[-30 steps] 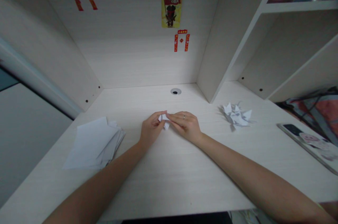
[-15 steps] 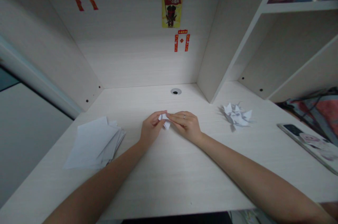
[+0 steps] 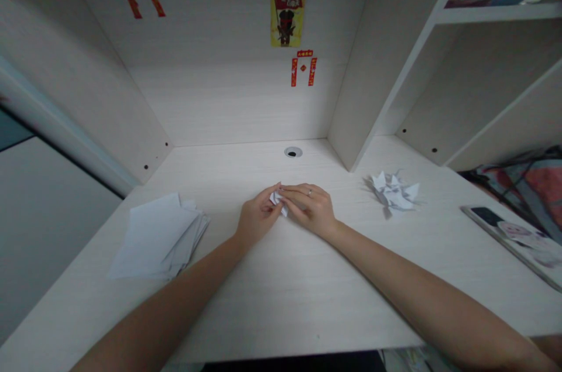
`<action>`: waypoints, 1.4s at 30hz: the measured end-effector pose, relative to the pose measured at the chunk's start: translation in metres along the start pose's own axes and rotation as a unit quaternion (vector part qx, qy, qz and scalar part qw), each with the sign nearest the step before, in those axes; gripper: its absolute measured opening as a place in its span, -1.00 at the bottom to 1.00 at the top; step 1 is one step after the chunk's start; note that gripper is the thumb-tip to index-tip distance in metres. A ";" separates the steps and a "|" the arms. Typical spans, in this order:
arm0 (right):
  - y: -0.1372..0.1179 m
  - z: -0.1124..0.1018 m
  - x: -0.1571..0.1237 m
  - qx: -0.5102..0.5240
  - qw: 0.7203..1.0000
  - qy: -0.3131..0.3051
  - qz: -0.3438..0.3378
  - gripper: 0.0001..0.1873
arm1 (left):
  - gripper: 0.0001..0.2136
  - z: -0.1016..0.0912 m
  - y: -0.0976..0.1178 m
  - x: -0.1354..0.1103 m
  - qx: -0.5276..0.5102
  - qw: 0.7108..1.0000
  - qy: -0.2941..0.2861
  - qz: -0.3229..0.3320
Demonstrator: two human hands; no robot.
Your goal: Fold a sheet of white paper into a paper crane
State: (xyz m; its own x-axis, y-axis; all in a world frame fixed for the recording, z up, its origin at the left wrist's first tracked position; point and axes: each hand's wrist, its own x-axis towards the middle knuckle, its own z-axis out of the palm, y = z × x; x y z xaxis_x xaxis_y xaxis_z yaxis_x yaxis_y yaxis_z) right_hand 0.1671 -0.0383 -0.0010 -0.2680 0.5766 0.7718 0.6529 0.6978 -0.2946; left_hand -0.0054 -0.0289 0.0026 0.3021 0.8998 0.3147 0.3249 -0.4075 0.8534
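Both of my hands meet over the middle of the desk, around a small folded piece of white paper. My left hand pinches it from the left, thumb toward me and fingers behind. From the other side my right hand, with a ring on one finger, presses its thumb and fingertips on the same paper. Much of the paper is hidden by the fingers, so its exact shape does not show. A stack of white paper sheets lies left of my left forearm. Several folded white paper pieces sit in a cluster to the right.
A tablet or phone in a printed case lies at the right edge of the desk. Behind it is a red and grey cloth bundle. A cable hole is near the back panel, and an upright divider stands back right.
My left hand has shifted slightly right, closer to my right hand. The folded paper has turned a little, and more of it is covered by fingers.
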 end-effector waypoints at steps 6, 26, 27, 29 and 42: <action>0.001 0.000 0.001 0.007 1.000 0.002 0.011 -0.79 | -0.52 0.000 0.001 -0.002 0.022 1.000 -0.011 0.014; 0.003 -0.002 0.001 0.010 1.000 -0.013 -0.003 -0.74 | -0.54 0.000 -0.001 0.000 0.038 0.999 0.012 0.010; 0.003 -0.002 0.001 0.009 1.000 -0.012 -0.002 -0.74 | -0.54 0.000 -0.001 0.000 0.039 0.999 0.011 0.012; 0.003 -0.002 0.001 0.006 1.000 -0.013 -0.001 -0.75 | -0.54 0.000 -0.002 0.000 0.044 0.999 0.009 0.016; 0.005 -0.001 -0.001 -0.003 1.000 -0.017 -0.007 -0.76 | -0.54 0.001 -0.007 0.001 0.036 0.999 0.006 0.016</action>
State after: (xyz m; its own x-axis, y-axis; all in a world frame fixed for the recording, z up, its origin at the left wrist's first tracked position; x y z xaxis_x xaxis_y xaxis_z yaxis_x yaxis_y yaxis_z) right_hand 0.1710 -0.0357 -0.0023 -0.3001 0.5814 0.7563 0.6527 0.7033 -0.2817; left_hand -0.0069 -0.0258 -0.0032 0.3029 0.8878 0.3466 0.3786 -0.4458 0.8111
